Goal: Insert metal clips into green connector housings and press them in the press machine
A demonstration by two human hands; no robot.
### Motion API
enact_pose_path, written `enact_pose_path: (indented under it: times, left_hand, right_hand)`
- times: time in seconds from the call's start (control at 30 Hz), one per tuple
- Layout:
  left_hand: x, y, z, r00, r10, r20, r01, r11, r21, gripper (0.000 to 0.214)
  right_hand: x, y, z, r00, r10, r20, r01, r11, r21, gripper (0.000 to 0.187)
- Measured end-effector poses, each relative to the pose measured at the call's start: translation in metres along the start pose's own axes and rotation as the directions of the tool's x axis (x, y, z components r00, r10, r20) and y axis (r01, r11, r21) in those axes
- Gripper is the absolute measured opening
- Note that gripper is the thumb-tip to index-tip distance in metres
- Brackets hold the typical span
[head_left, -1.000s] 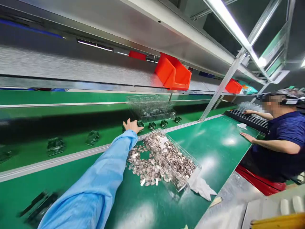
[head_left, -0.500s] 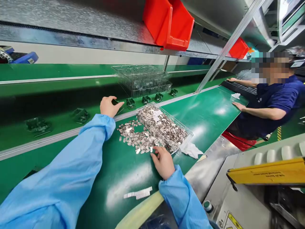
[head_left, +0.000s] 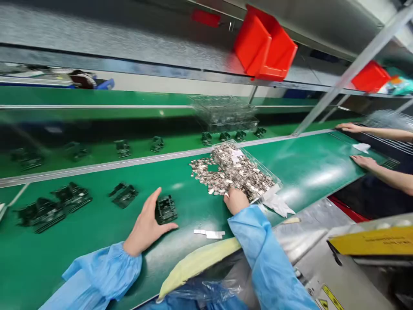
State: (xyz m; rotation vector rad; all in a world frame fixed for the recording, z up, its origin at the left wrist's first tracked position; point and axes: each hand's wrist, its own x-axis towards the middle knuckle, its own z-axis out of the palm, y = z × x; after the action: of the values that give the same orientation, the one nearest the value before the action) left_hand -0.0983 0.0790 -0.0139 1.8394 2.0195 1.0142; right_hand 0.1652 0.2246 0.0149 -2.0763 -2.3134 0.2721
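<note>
My left hand (head_left: 146,224) rests on the green table, fingers spread around a small black part (head_left: 166,209) that it touches. My right hand (head_left: 236,200) lies with curled fingers at the near edge of a pile of small silver metal pieces (head_left: 206,170); what it holds is hidden. More of those pieces fill a clear tray (head_left: 254,172) beside the pile. A short strip of silver pieces (head_left: 209,234) lies between my two hands. Both sleeves are light blue.
Several black parts (head_left: 124,194) lie at the left and ride the far belt (head_left: 156,144). Clear trays (head_left: 226,112) are stacked behind. Red bins (head_left: 264,47) hang overhead. Another person's hands (head_left: 364,161) rest at the right. A white cloth (head_left: 279,206) lies by the tray.
My left hand came back from the far belt to the near table with a black part under it. My right hand stayed at the pile's edge. The view swung left.
</note>
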Motion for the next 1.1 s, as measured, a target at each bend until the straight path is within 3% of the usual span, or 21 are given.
enact_pose_path:
  times: [0.13,0.27,0.33,0.37,0.4,0.47,0.53,0.6,0.7,0.8,0.9,1.1]
  left_hand:
    - [0.008,-0.002,0.001,0.992,-0.094,0.087,0.1,0.993,-0.068,0.104]
    - [0.017,0.006,-0.002,0.991,-0.124,0.05,0.132,0.961,-0.243,0.099]
    - [0.015,0.015,-0.006,0.99,-0.142,-0.001,0.131,0.917,-0.378,0.1]
    - [0.013,0.021,-0.008,0.988,-0.157,-0.013,0.135,0.885,-0.445,0.102]
    - [0.01,0.028,-0.01,0.985,-0.173,-0.007,0.145,0.849,-0.509,0.105]
    - [0.002,0.044,-0.012,0.98,-0.185,0.069,0.187,0.765,-0.616,0.109]
    - [-0.007,0.058,-0.011,0.969,-0.178,0.173,0.249,0.696,-0.673,0.109]
    - [-0.014,0.066,-0.008,0.956,-0.168,0.241,0.29,0.667,-0.686,0.103]
    - [-0.021,0.068,0.001,0.943,-0.132,0.305,0.314,0.66,-0.683,0.08]
    - [-0.027,0.067,0.008,0.926,-0.107,0.361,0.349,0.606,-0.715,0.06]
    - [-0.032,0.071,0.008,0.92,-0.116,0.374,0.375,0.532,-0.759,0.06]
    - [-0.039,0.077,0.003,0.89,-0.092,0.446,0.437,0.447,-0.781,0.057]
  right_hand:
    - [0.012,-0.008,-0.013,0.998,-0.034,0.059,0.039,0.995,-0.093,0.01]
    - [0.011,0.001,-0.026,0.995,-0.076,0.065,0.084,0.988,-0.131,0.01]
    - [-0.003,0.013,-0.03,0.994,-0.103,0.021,0.103,0.994,-0.02,0.01]
    - [-0.015,0.018,-0.031,0.993,-0.107,-0.047,0.114,0.976,0.185,0.012]
    - [-0.032,0.022,-0.032,0.989,-0.099,-0.106,0.135,0.895,0.426,0.013]
    - [-0.073,0.02,-0.032,0.986,-0.034,-0.161,0.151,0.587,0.795,0.024]
    - [-0.117,0.006,-0.031,0.99,0.033,-0.134,0.112,0.38,0.918,0.032]
    - [-0.15,-0.017,-0.025,0.999,0.012,-0.052,0.048,0.252,0.967,0.03]
    - [-0.171,-0.042,-0.007,1.0,0.019,-0.009,0.007,0.116,0.993,0.024]
    - [-0.174,-0.054,0.008,0.992,0.081,-0.098,0.089,0.115,0.989,0.015]
    - [-0.176,-0.062,0.016,0.969,0.135,-0.208,0.184,0.173,0.968,0.01]
    - [-0.18,-0.077,0.02,0.963,0.15,-0.223,0.177,0.27,0.946,0.008]
